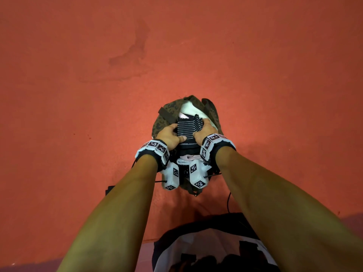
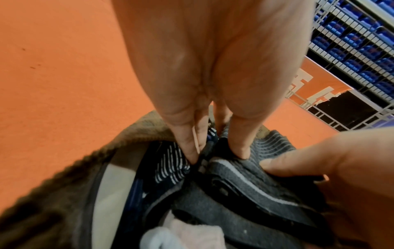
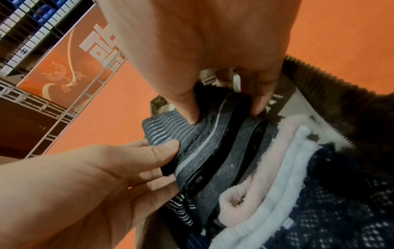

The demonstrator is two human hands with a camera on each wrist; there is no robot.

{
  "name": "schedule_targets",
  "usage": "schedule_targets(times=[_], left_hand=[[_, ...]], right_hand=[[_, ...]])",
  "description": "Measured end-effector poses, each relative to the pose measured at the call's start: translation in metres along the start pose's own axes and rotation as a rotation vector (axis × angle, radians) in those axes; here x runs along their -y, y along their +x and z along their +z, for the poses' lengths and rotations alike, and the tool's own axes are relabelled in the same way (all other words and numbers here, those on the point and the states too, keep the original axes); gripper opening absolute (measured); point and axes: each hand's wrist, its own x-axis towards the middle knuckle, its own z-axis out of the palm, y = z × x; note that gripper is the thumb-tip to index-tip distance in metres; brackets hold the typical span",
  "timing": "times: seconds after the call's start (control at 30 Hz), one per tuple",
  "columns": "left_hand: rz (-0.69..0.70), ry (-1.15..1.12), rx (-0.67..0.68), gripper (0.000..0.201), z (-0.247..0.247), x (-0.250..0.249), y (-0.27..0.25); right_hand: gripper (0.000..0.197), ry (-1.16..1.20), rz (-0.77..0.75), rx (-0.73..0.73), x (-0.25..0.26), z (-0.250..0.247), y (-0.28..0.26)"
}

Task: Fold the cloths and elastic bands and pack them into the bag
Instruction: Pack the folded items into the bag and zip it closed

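Orange banner, white lettering unreadable

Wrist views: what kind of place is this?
Probably a sports hall or arena. An orange floor stretches wide, a metal railing carries an orange banner, and rows of blue seats rise behind it. The bag sits on the floor.

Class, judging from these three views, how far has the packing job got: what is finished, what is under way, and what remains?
Done: folded pink and white cloths already sit inside the brown bag. In hand: the left hand and right hand both grip a folded grey striped elastic band at the bag's mouth. Left: seating the band; no loose items show on the floor.
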Motion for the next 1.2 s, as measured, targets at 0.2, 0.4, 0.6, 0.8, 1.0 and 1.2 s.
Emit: schedule_targets(times=[0.2, 0.4, 0.6, 0.8, 1.0, 1.2], left_hand=[[0.0, 0.189, -0.015, 0.049, 0.004, 0.0, 0.009], [0.013, 0.247, -0.031, 0.049, 0.008, -0.002, 0.014], [0.03, 0.255, -0.049, 0.054, 0.007, -0.002, 0.007], [0.067, 0.266, -0.058, 0.053, 0.001, -0.004, -0.004], [0.107, 0.231, -0.103, 0.061, -0.006, -0.005, -0.013], [0.086, 0.163, -0.138, 0.06, -0.011, 0.002, -0.019]], right_hand=[[0.053, -0.003, 0.034, 0.038, -0.011, 0.005, 0.011], [0.05, -0.006, 0.042, 0.021, -0.016, 0.01, 0.017], [0.048, -0.013, 0.079, 0.028, -0.009, 0.013, 0.012], [0.06, -0.147, 0.113, -0.01, 0.014, 0.008, 0.0], [0.07, -0.306, -0.143, -0.047, 0.028, -0.005, -0.012], [0.059, -0.347, -0.317, -0.125, 0.034, -0.002, -0.029]])
